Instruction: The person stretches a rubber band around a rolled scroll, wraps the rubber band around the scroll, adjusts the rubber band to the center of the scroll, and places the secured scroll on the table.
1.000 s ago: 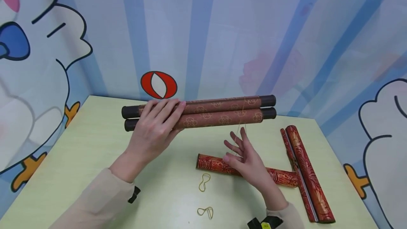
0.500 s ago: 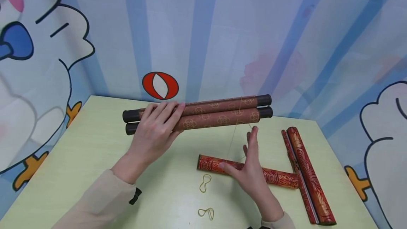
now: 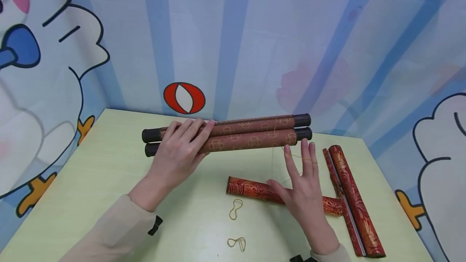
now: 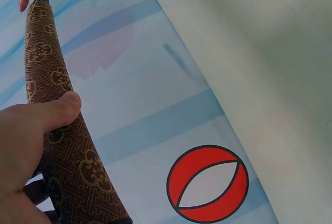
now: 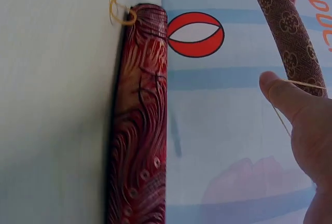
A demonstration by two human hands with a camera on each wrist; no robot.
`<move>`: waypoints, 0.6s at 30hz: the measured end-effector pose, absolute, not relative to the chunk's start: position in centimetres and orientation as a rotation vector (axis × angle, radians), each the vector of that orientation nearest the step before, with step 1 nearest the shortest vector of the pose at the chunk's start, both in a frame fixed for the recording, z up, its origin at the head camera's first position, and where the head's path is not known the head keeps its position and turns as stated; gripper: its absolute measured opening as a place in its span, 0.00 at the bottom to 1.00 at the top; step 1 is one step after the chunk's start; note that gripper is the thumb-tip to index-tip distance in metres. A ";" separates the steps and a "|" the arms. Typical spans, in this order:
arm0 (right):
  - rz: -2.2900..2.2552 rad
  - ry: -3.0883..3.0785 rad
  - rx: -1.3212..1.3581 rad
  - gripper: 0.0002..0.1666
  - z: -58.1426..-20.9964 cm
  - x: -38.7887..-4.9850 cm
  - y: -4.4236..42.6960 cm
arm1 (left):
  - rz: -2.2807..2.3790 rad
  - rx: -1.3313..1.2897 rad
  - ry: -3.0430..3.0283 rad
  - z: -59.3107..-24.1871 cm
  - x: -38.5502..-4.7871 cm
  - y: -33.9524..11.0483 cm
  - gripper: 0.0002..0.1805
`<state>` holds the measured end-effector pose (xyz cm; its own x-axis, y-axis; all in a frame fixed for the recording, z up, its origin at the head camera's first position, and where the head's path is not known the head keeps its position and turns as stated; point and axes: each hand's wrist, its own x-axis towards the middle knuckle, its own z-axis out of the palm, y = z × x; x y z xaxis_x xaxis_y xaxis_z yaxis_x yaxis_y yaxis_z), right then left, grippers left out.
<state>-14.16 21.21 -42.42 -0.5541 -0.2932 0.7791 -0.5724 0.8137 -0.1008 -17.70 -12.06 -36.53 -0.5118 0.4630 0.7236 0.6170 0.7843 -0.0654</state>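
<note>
Two brown patterned rolls with black ends (image 3: pixel 251 141) are held side by side above the table by the left hand (image 3: pixel 174 153), its fingers over the top. In the left wrist view its thumb lies on a roll (image 4: pixel 41 53). A thin yellow rubber band (image 3: pixel 299 157) loops around the rolls' right part and stretches to the spread fingers of the right hand (image 3: pixel 306 193), just below that end. The right wrist view has the band (image 5: pixel 306 84) across the thumb, beside a roll (image 5: pixel 290 32).
A red patterned roll (image 3: pixel 251 188) lies behind the right hand, its right end against two more red rolls (image 3: pixel 356 205) at the table's right. Two loose rubber bands (image 3: pixel 236 209) lie at the table's front middle. A printed curtain stands behind the table (image 3: pixel 91 165).
The right hand has moved right and turned, its fingers now spread upward with the band stretched wider. The brown rolls have dipped slightly in the left hand's grip.
</note>
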 end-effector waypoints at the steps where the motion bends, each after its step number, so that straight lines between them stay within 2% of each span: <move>1: 0.407 -2.170 0.650 0.47 -42.1 -14.3 21.4 | -0.249 -0.799 -2.213 -36.5 -17.6 -12.0 0.42; 9: 0.211 -2.069 0.866 0.33 -38.0 -16.1 23.3 | -0.179 -0.816 -2.265 -36.0 -17.2 -11.8 0.42; 18: 0.147 -2.055 0.921 0.29 -35.1 -17.2 24.1 | -0.189 -0.846 -2.282 -36.2 -16.9 -12.0 0.42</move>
<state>-17.23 24.12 -35.07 -0.3618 -0.5566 0.7479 -0.6573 0.7212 0.2187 -16.92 -12.01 -36.16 -0.5528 0.5220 0.6496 0.6217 0.7774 -0.0956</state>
